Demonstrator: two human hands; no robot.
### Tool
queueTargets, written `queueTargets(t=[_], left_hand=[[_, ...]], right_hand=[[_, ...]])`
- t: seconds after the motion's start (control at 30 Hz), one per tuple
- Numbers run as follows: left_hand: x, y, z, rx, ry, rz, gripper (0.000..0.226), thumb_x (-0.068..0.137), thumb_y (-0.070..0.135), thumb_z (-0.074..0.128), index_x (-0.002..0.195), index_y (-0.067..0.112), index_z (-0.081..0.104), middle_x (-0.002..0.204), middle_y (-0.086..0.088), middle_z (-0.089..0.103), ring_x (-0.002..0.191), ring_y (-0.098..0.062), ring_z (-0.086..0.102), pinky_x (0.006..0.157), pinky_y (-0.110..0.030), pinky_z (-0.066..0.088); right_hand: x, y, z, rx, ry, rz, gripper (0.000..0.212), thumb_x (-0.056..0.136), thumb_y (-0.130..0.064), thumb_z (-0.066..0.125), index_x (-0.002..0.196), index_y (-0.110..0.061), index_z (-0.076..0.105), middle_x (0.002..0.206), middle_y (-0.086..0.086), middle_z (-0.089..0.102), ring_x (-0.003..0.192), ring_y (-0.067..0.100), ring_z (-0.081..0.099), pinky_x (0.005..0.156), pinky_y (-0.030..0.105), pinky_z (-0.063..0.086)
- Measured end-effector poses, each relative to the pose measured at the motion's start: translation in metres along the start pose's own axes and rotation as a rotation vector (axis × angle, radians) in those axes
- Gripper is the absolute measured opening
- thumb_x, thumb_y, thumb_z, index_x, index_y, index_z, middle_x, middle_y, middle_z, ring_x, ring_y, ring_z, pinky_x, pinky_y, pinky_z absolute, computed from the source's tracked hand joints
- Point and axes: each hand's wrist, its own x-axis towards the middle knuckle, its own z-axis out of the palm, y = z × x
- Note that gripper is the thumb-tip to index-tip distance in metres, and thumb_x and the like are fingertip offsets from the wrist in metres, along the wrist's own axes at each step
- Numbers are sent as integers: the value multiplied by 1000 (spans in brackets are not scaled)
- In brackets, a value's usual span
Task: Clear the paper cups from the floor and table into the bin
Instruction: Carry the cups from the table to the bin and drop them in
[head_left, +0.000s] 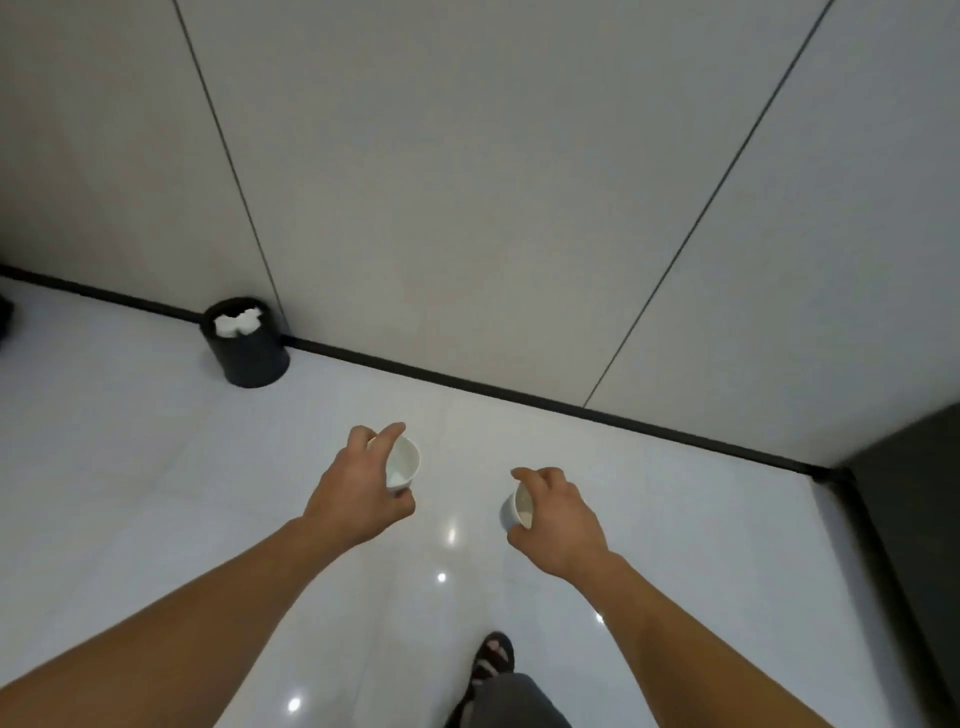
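My left hand (358, 483) grips a white paper cup (402, 463), its open mouth turned toward me, held above the glossy white floor. A second white paper cup (515, 512) sits in the grip of my right hand (558, 517), partly covered by the fingers. The black round bin (249, 353) stands on the floor against the wall, ahead and to the left of both hands. White crumpled paper or cups (236, 322) show inside its rim.
A pale panelled wall (467, 208) with a black skirting strip (519, 397) runs across ahead. A dark cabinet or panel (914, 519) stands at the right. My sandalled foot (491, 660) is on the floor below the hands. A dark object (5, 317) sits at the left edge.
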Motion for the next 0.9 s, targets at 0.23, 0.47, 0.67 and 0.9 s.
queueTargets(t=[0.23,0.47,0.67,0.9], left_hand=[[58,-58,-56,4,138,-211,81,74,40,70,143,30,29,126,1,36,99,-21,53,80,-31,49],[115,-108,-113,14,268,-414,80,76,39,69,144,28,29,131,2,36,107,-24,52,84,-34,49],[154,-179,-147,-11,321,-524,81,76,39,69,145,25,28,132,-1,36,108,-25,52,87,-36,50],[233,-284,-213,-7,300,-493,82,76,39,71,145,25,28,133,0,36,111,-24,50,90,-34,49]], right_hand=[[133,-74,-4,-64,-100,-233,74,82,-35,65,147,-32,30,141,0,35,121,23,43,93,33,47],[248,-174,-15,-107,-136,-489,73,82,-35,64,146,-31,30,139,1,35,119,23,44,91,33,47],[320,-279,-3,-185,-159,-656,73,82,-35,63,147,-31,29,140,1,35,119,25,43,93,34,46],[406,-397,15,-220,-160,-652,77,81,-37,65,148,-28,28,138,2,37,122,25,43,96,35,44]])
